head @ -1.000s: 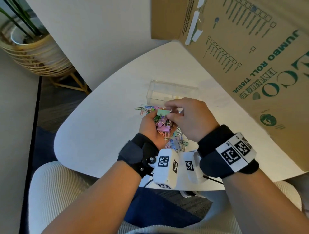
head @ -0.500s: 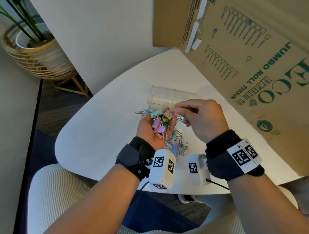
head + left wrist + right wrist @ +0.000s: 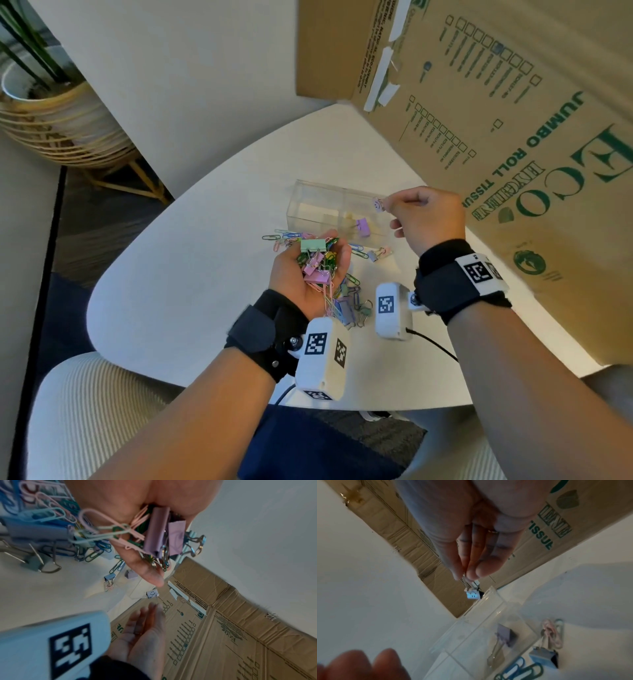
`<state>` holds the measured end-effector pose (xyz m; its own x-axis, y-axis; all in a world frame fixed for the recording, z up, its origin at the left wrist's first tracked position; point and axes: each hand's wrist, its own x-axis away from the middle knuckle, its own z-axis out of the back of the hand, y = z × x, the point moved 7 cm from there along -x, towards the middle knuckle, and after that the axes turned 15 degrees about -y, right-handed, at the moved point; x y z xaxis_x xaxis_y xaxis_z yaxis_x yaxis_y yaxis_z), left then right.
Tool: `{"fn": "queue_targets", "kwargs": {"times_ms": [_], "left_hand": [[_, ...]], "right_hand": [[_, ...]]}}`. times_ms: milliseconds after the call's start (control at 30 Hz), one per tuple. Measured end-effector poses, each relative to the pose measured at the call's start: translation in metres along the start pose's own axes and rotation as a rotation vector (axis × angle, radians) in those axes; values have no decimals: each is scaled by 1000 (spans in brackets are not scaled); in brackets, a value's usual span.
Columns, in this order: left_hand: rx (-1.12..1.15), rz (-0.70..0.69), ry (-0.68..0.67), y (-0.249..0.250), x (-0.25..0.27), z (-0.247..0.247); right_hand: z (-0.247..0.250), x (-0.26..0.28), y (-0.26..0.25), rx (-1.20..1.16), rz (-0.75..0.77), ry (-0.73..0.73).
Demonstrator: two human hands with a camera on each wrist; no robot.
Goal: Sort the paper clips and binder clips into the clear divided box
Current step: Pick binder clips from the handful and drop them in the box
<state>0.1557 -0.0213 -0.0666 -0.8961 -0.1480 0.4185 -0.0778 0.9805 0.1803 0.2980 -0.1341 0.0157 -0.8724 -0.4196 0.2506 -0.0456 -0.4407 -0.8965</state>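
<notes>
My left hand [image 3: 308,270] is cupped palm up over the table, holding a heap of mixed clips [image 3: 317,260] with a green binder clip on top; the left wrist view shows the heap of clips [image 3: 157,534] in its curled fingers. My right hand [image 3: 424,212] pinches a small binder clip with a smiley face [image 3: 377,205] by its wire handles, above the right end of the clear divided box [image 3: 322,205]. The right wrist view shows that smiley clip [image 3: 472,595] hanging just over the box's rim [image 3: 489,593]. A purple binder clip [image 3: 362,226] lies inside the box.
Loose paper clips and binder clips [image 3: 352,301] lie on the white table [image 3: 191,274] under and around my left hand. A large cardboard box [image 3: 513,137] stands close on the right. A plant in a wicker pot [image 3: 51,113] sits on the floor at far left.
My right hand has lifted the smiley binder clip out of the heap in my left hand and carried it right and away, to above the clear box. The left hand stayed roughly in place.
</notes>
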Motion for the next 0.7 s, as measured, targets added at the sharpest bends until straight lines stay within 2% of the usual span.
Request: {"fn": "queue_targets", "kwargs": {"times_ms": [133,267,467,700], "left_hand": [[10,3,13,-1,-1,2],[4,17,4,-1,-1,0],[-9,30,-48,-7,-3,-3],[-65,55,-46,-7,-1,3]], "right_hand": [[-10,-6,-5,152,-4,-123],[-23,12,-24,242,136,-214],[-63,51,-51,454,278,-517],[-78,55,-47,716,255,-615]]}}
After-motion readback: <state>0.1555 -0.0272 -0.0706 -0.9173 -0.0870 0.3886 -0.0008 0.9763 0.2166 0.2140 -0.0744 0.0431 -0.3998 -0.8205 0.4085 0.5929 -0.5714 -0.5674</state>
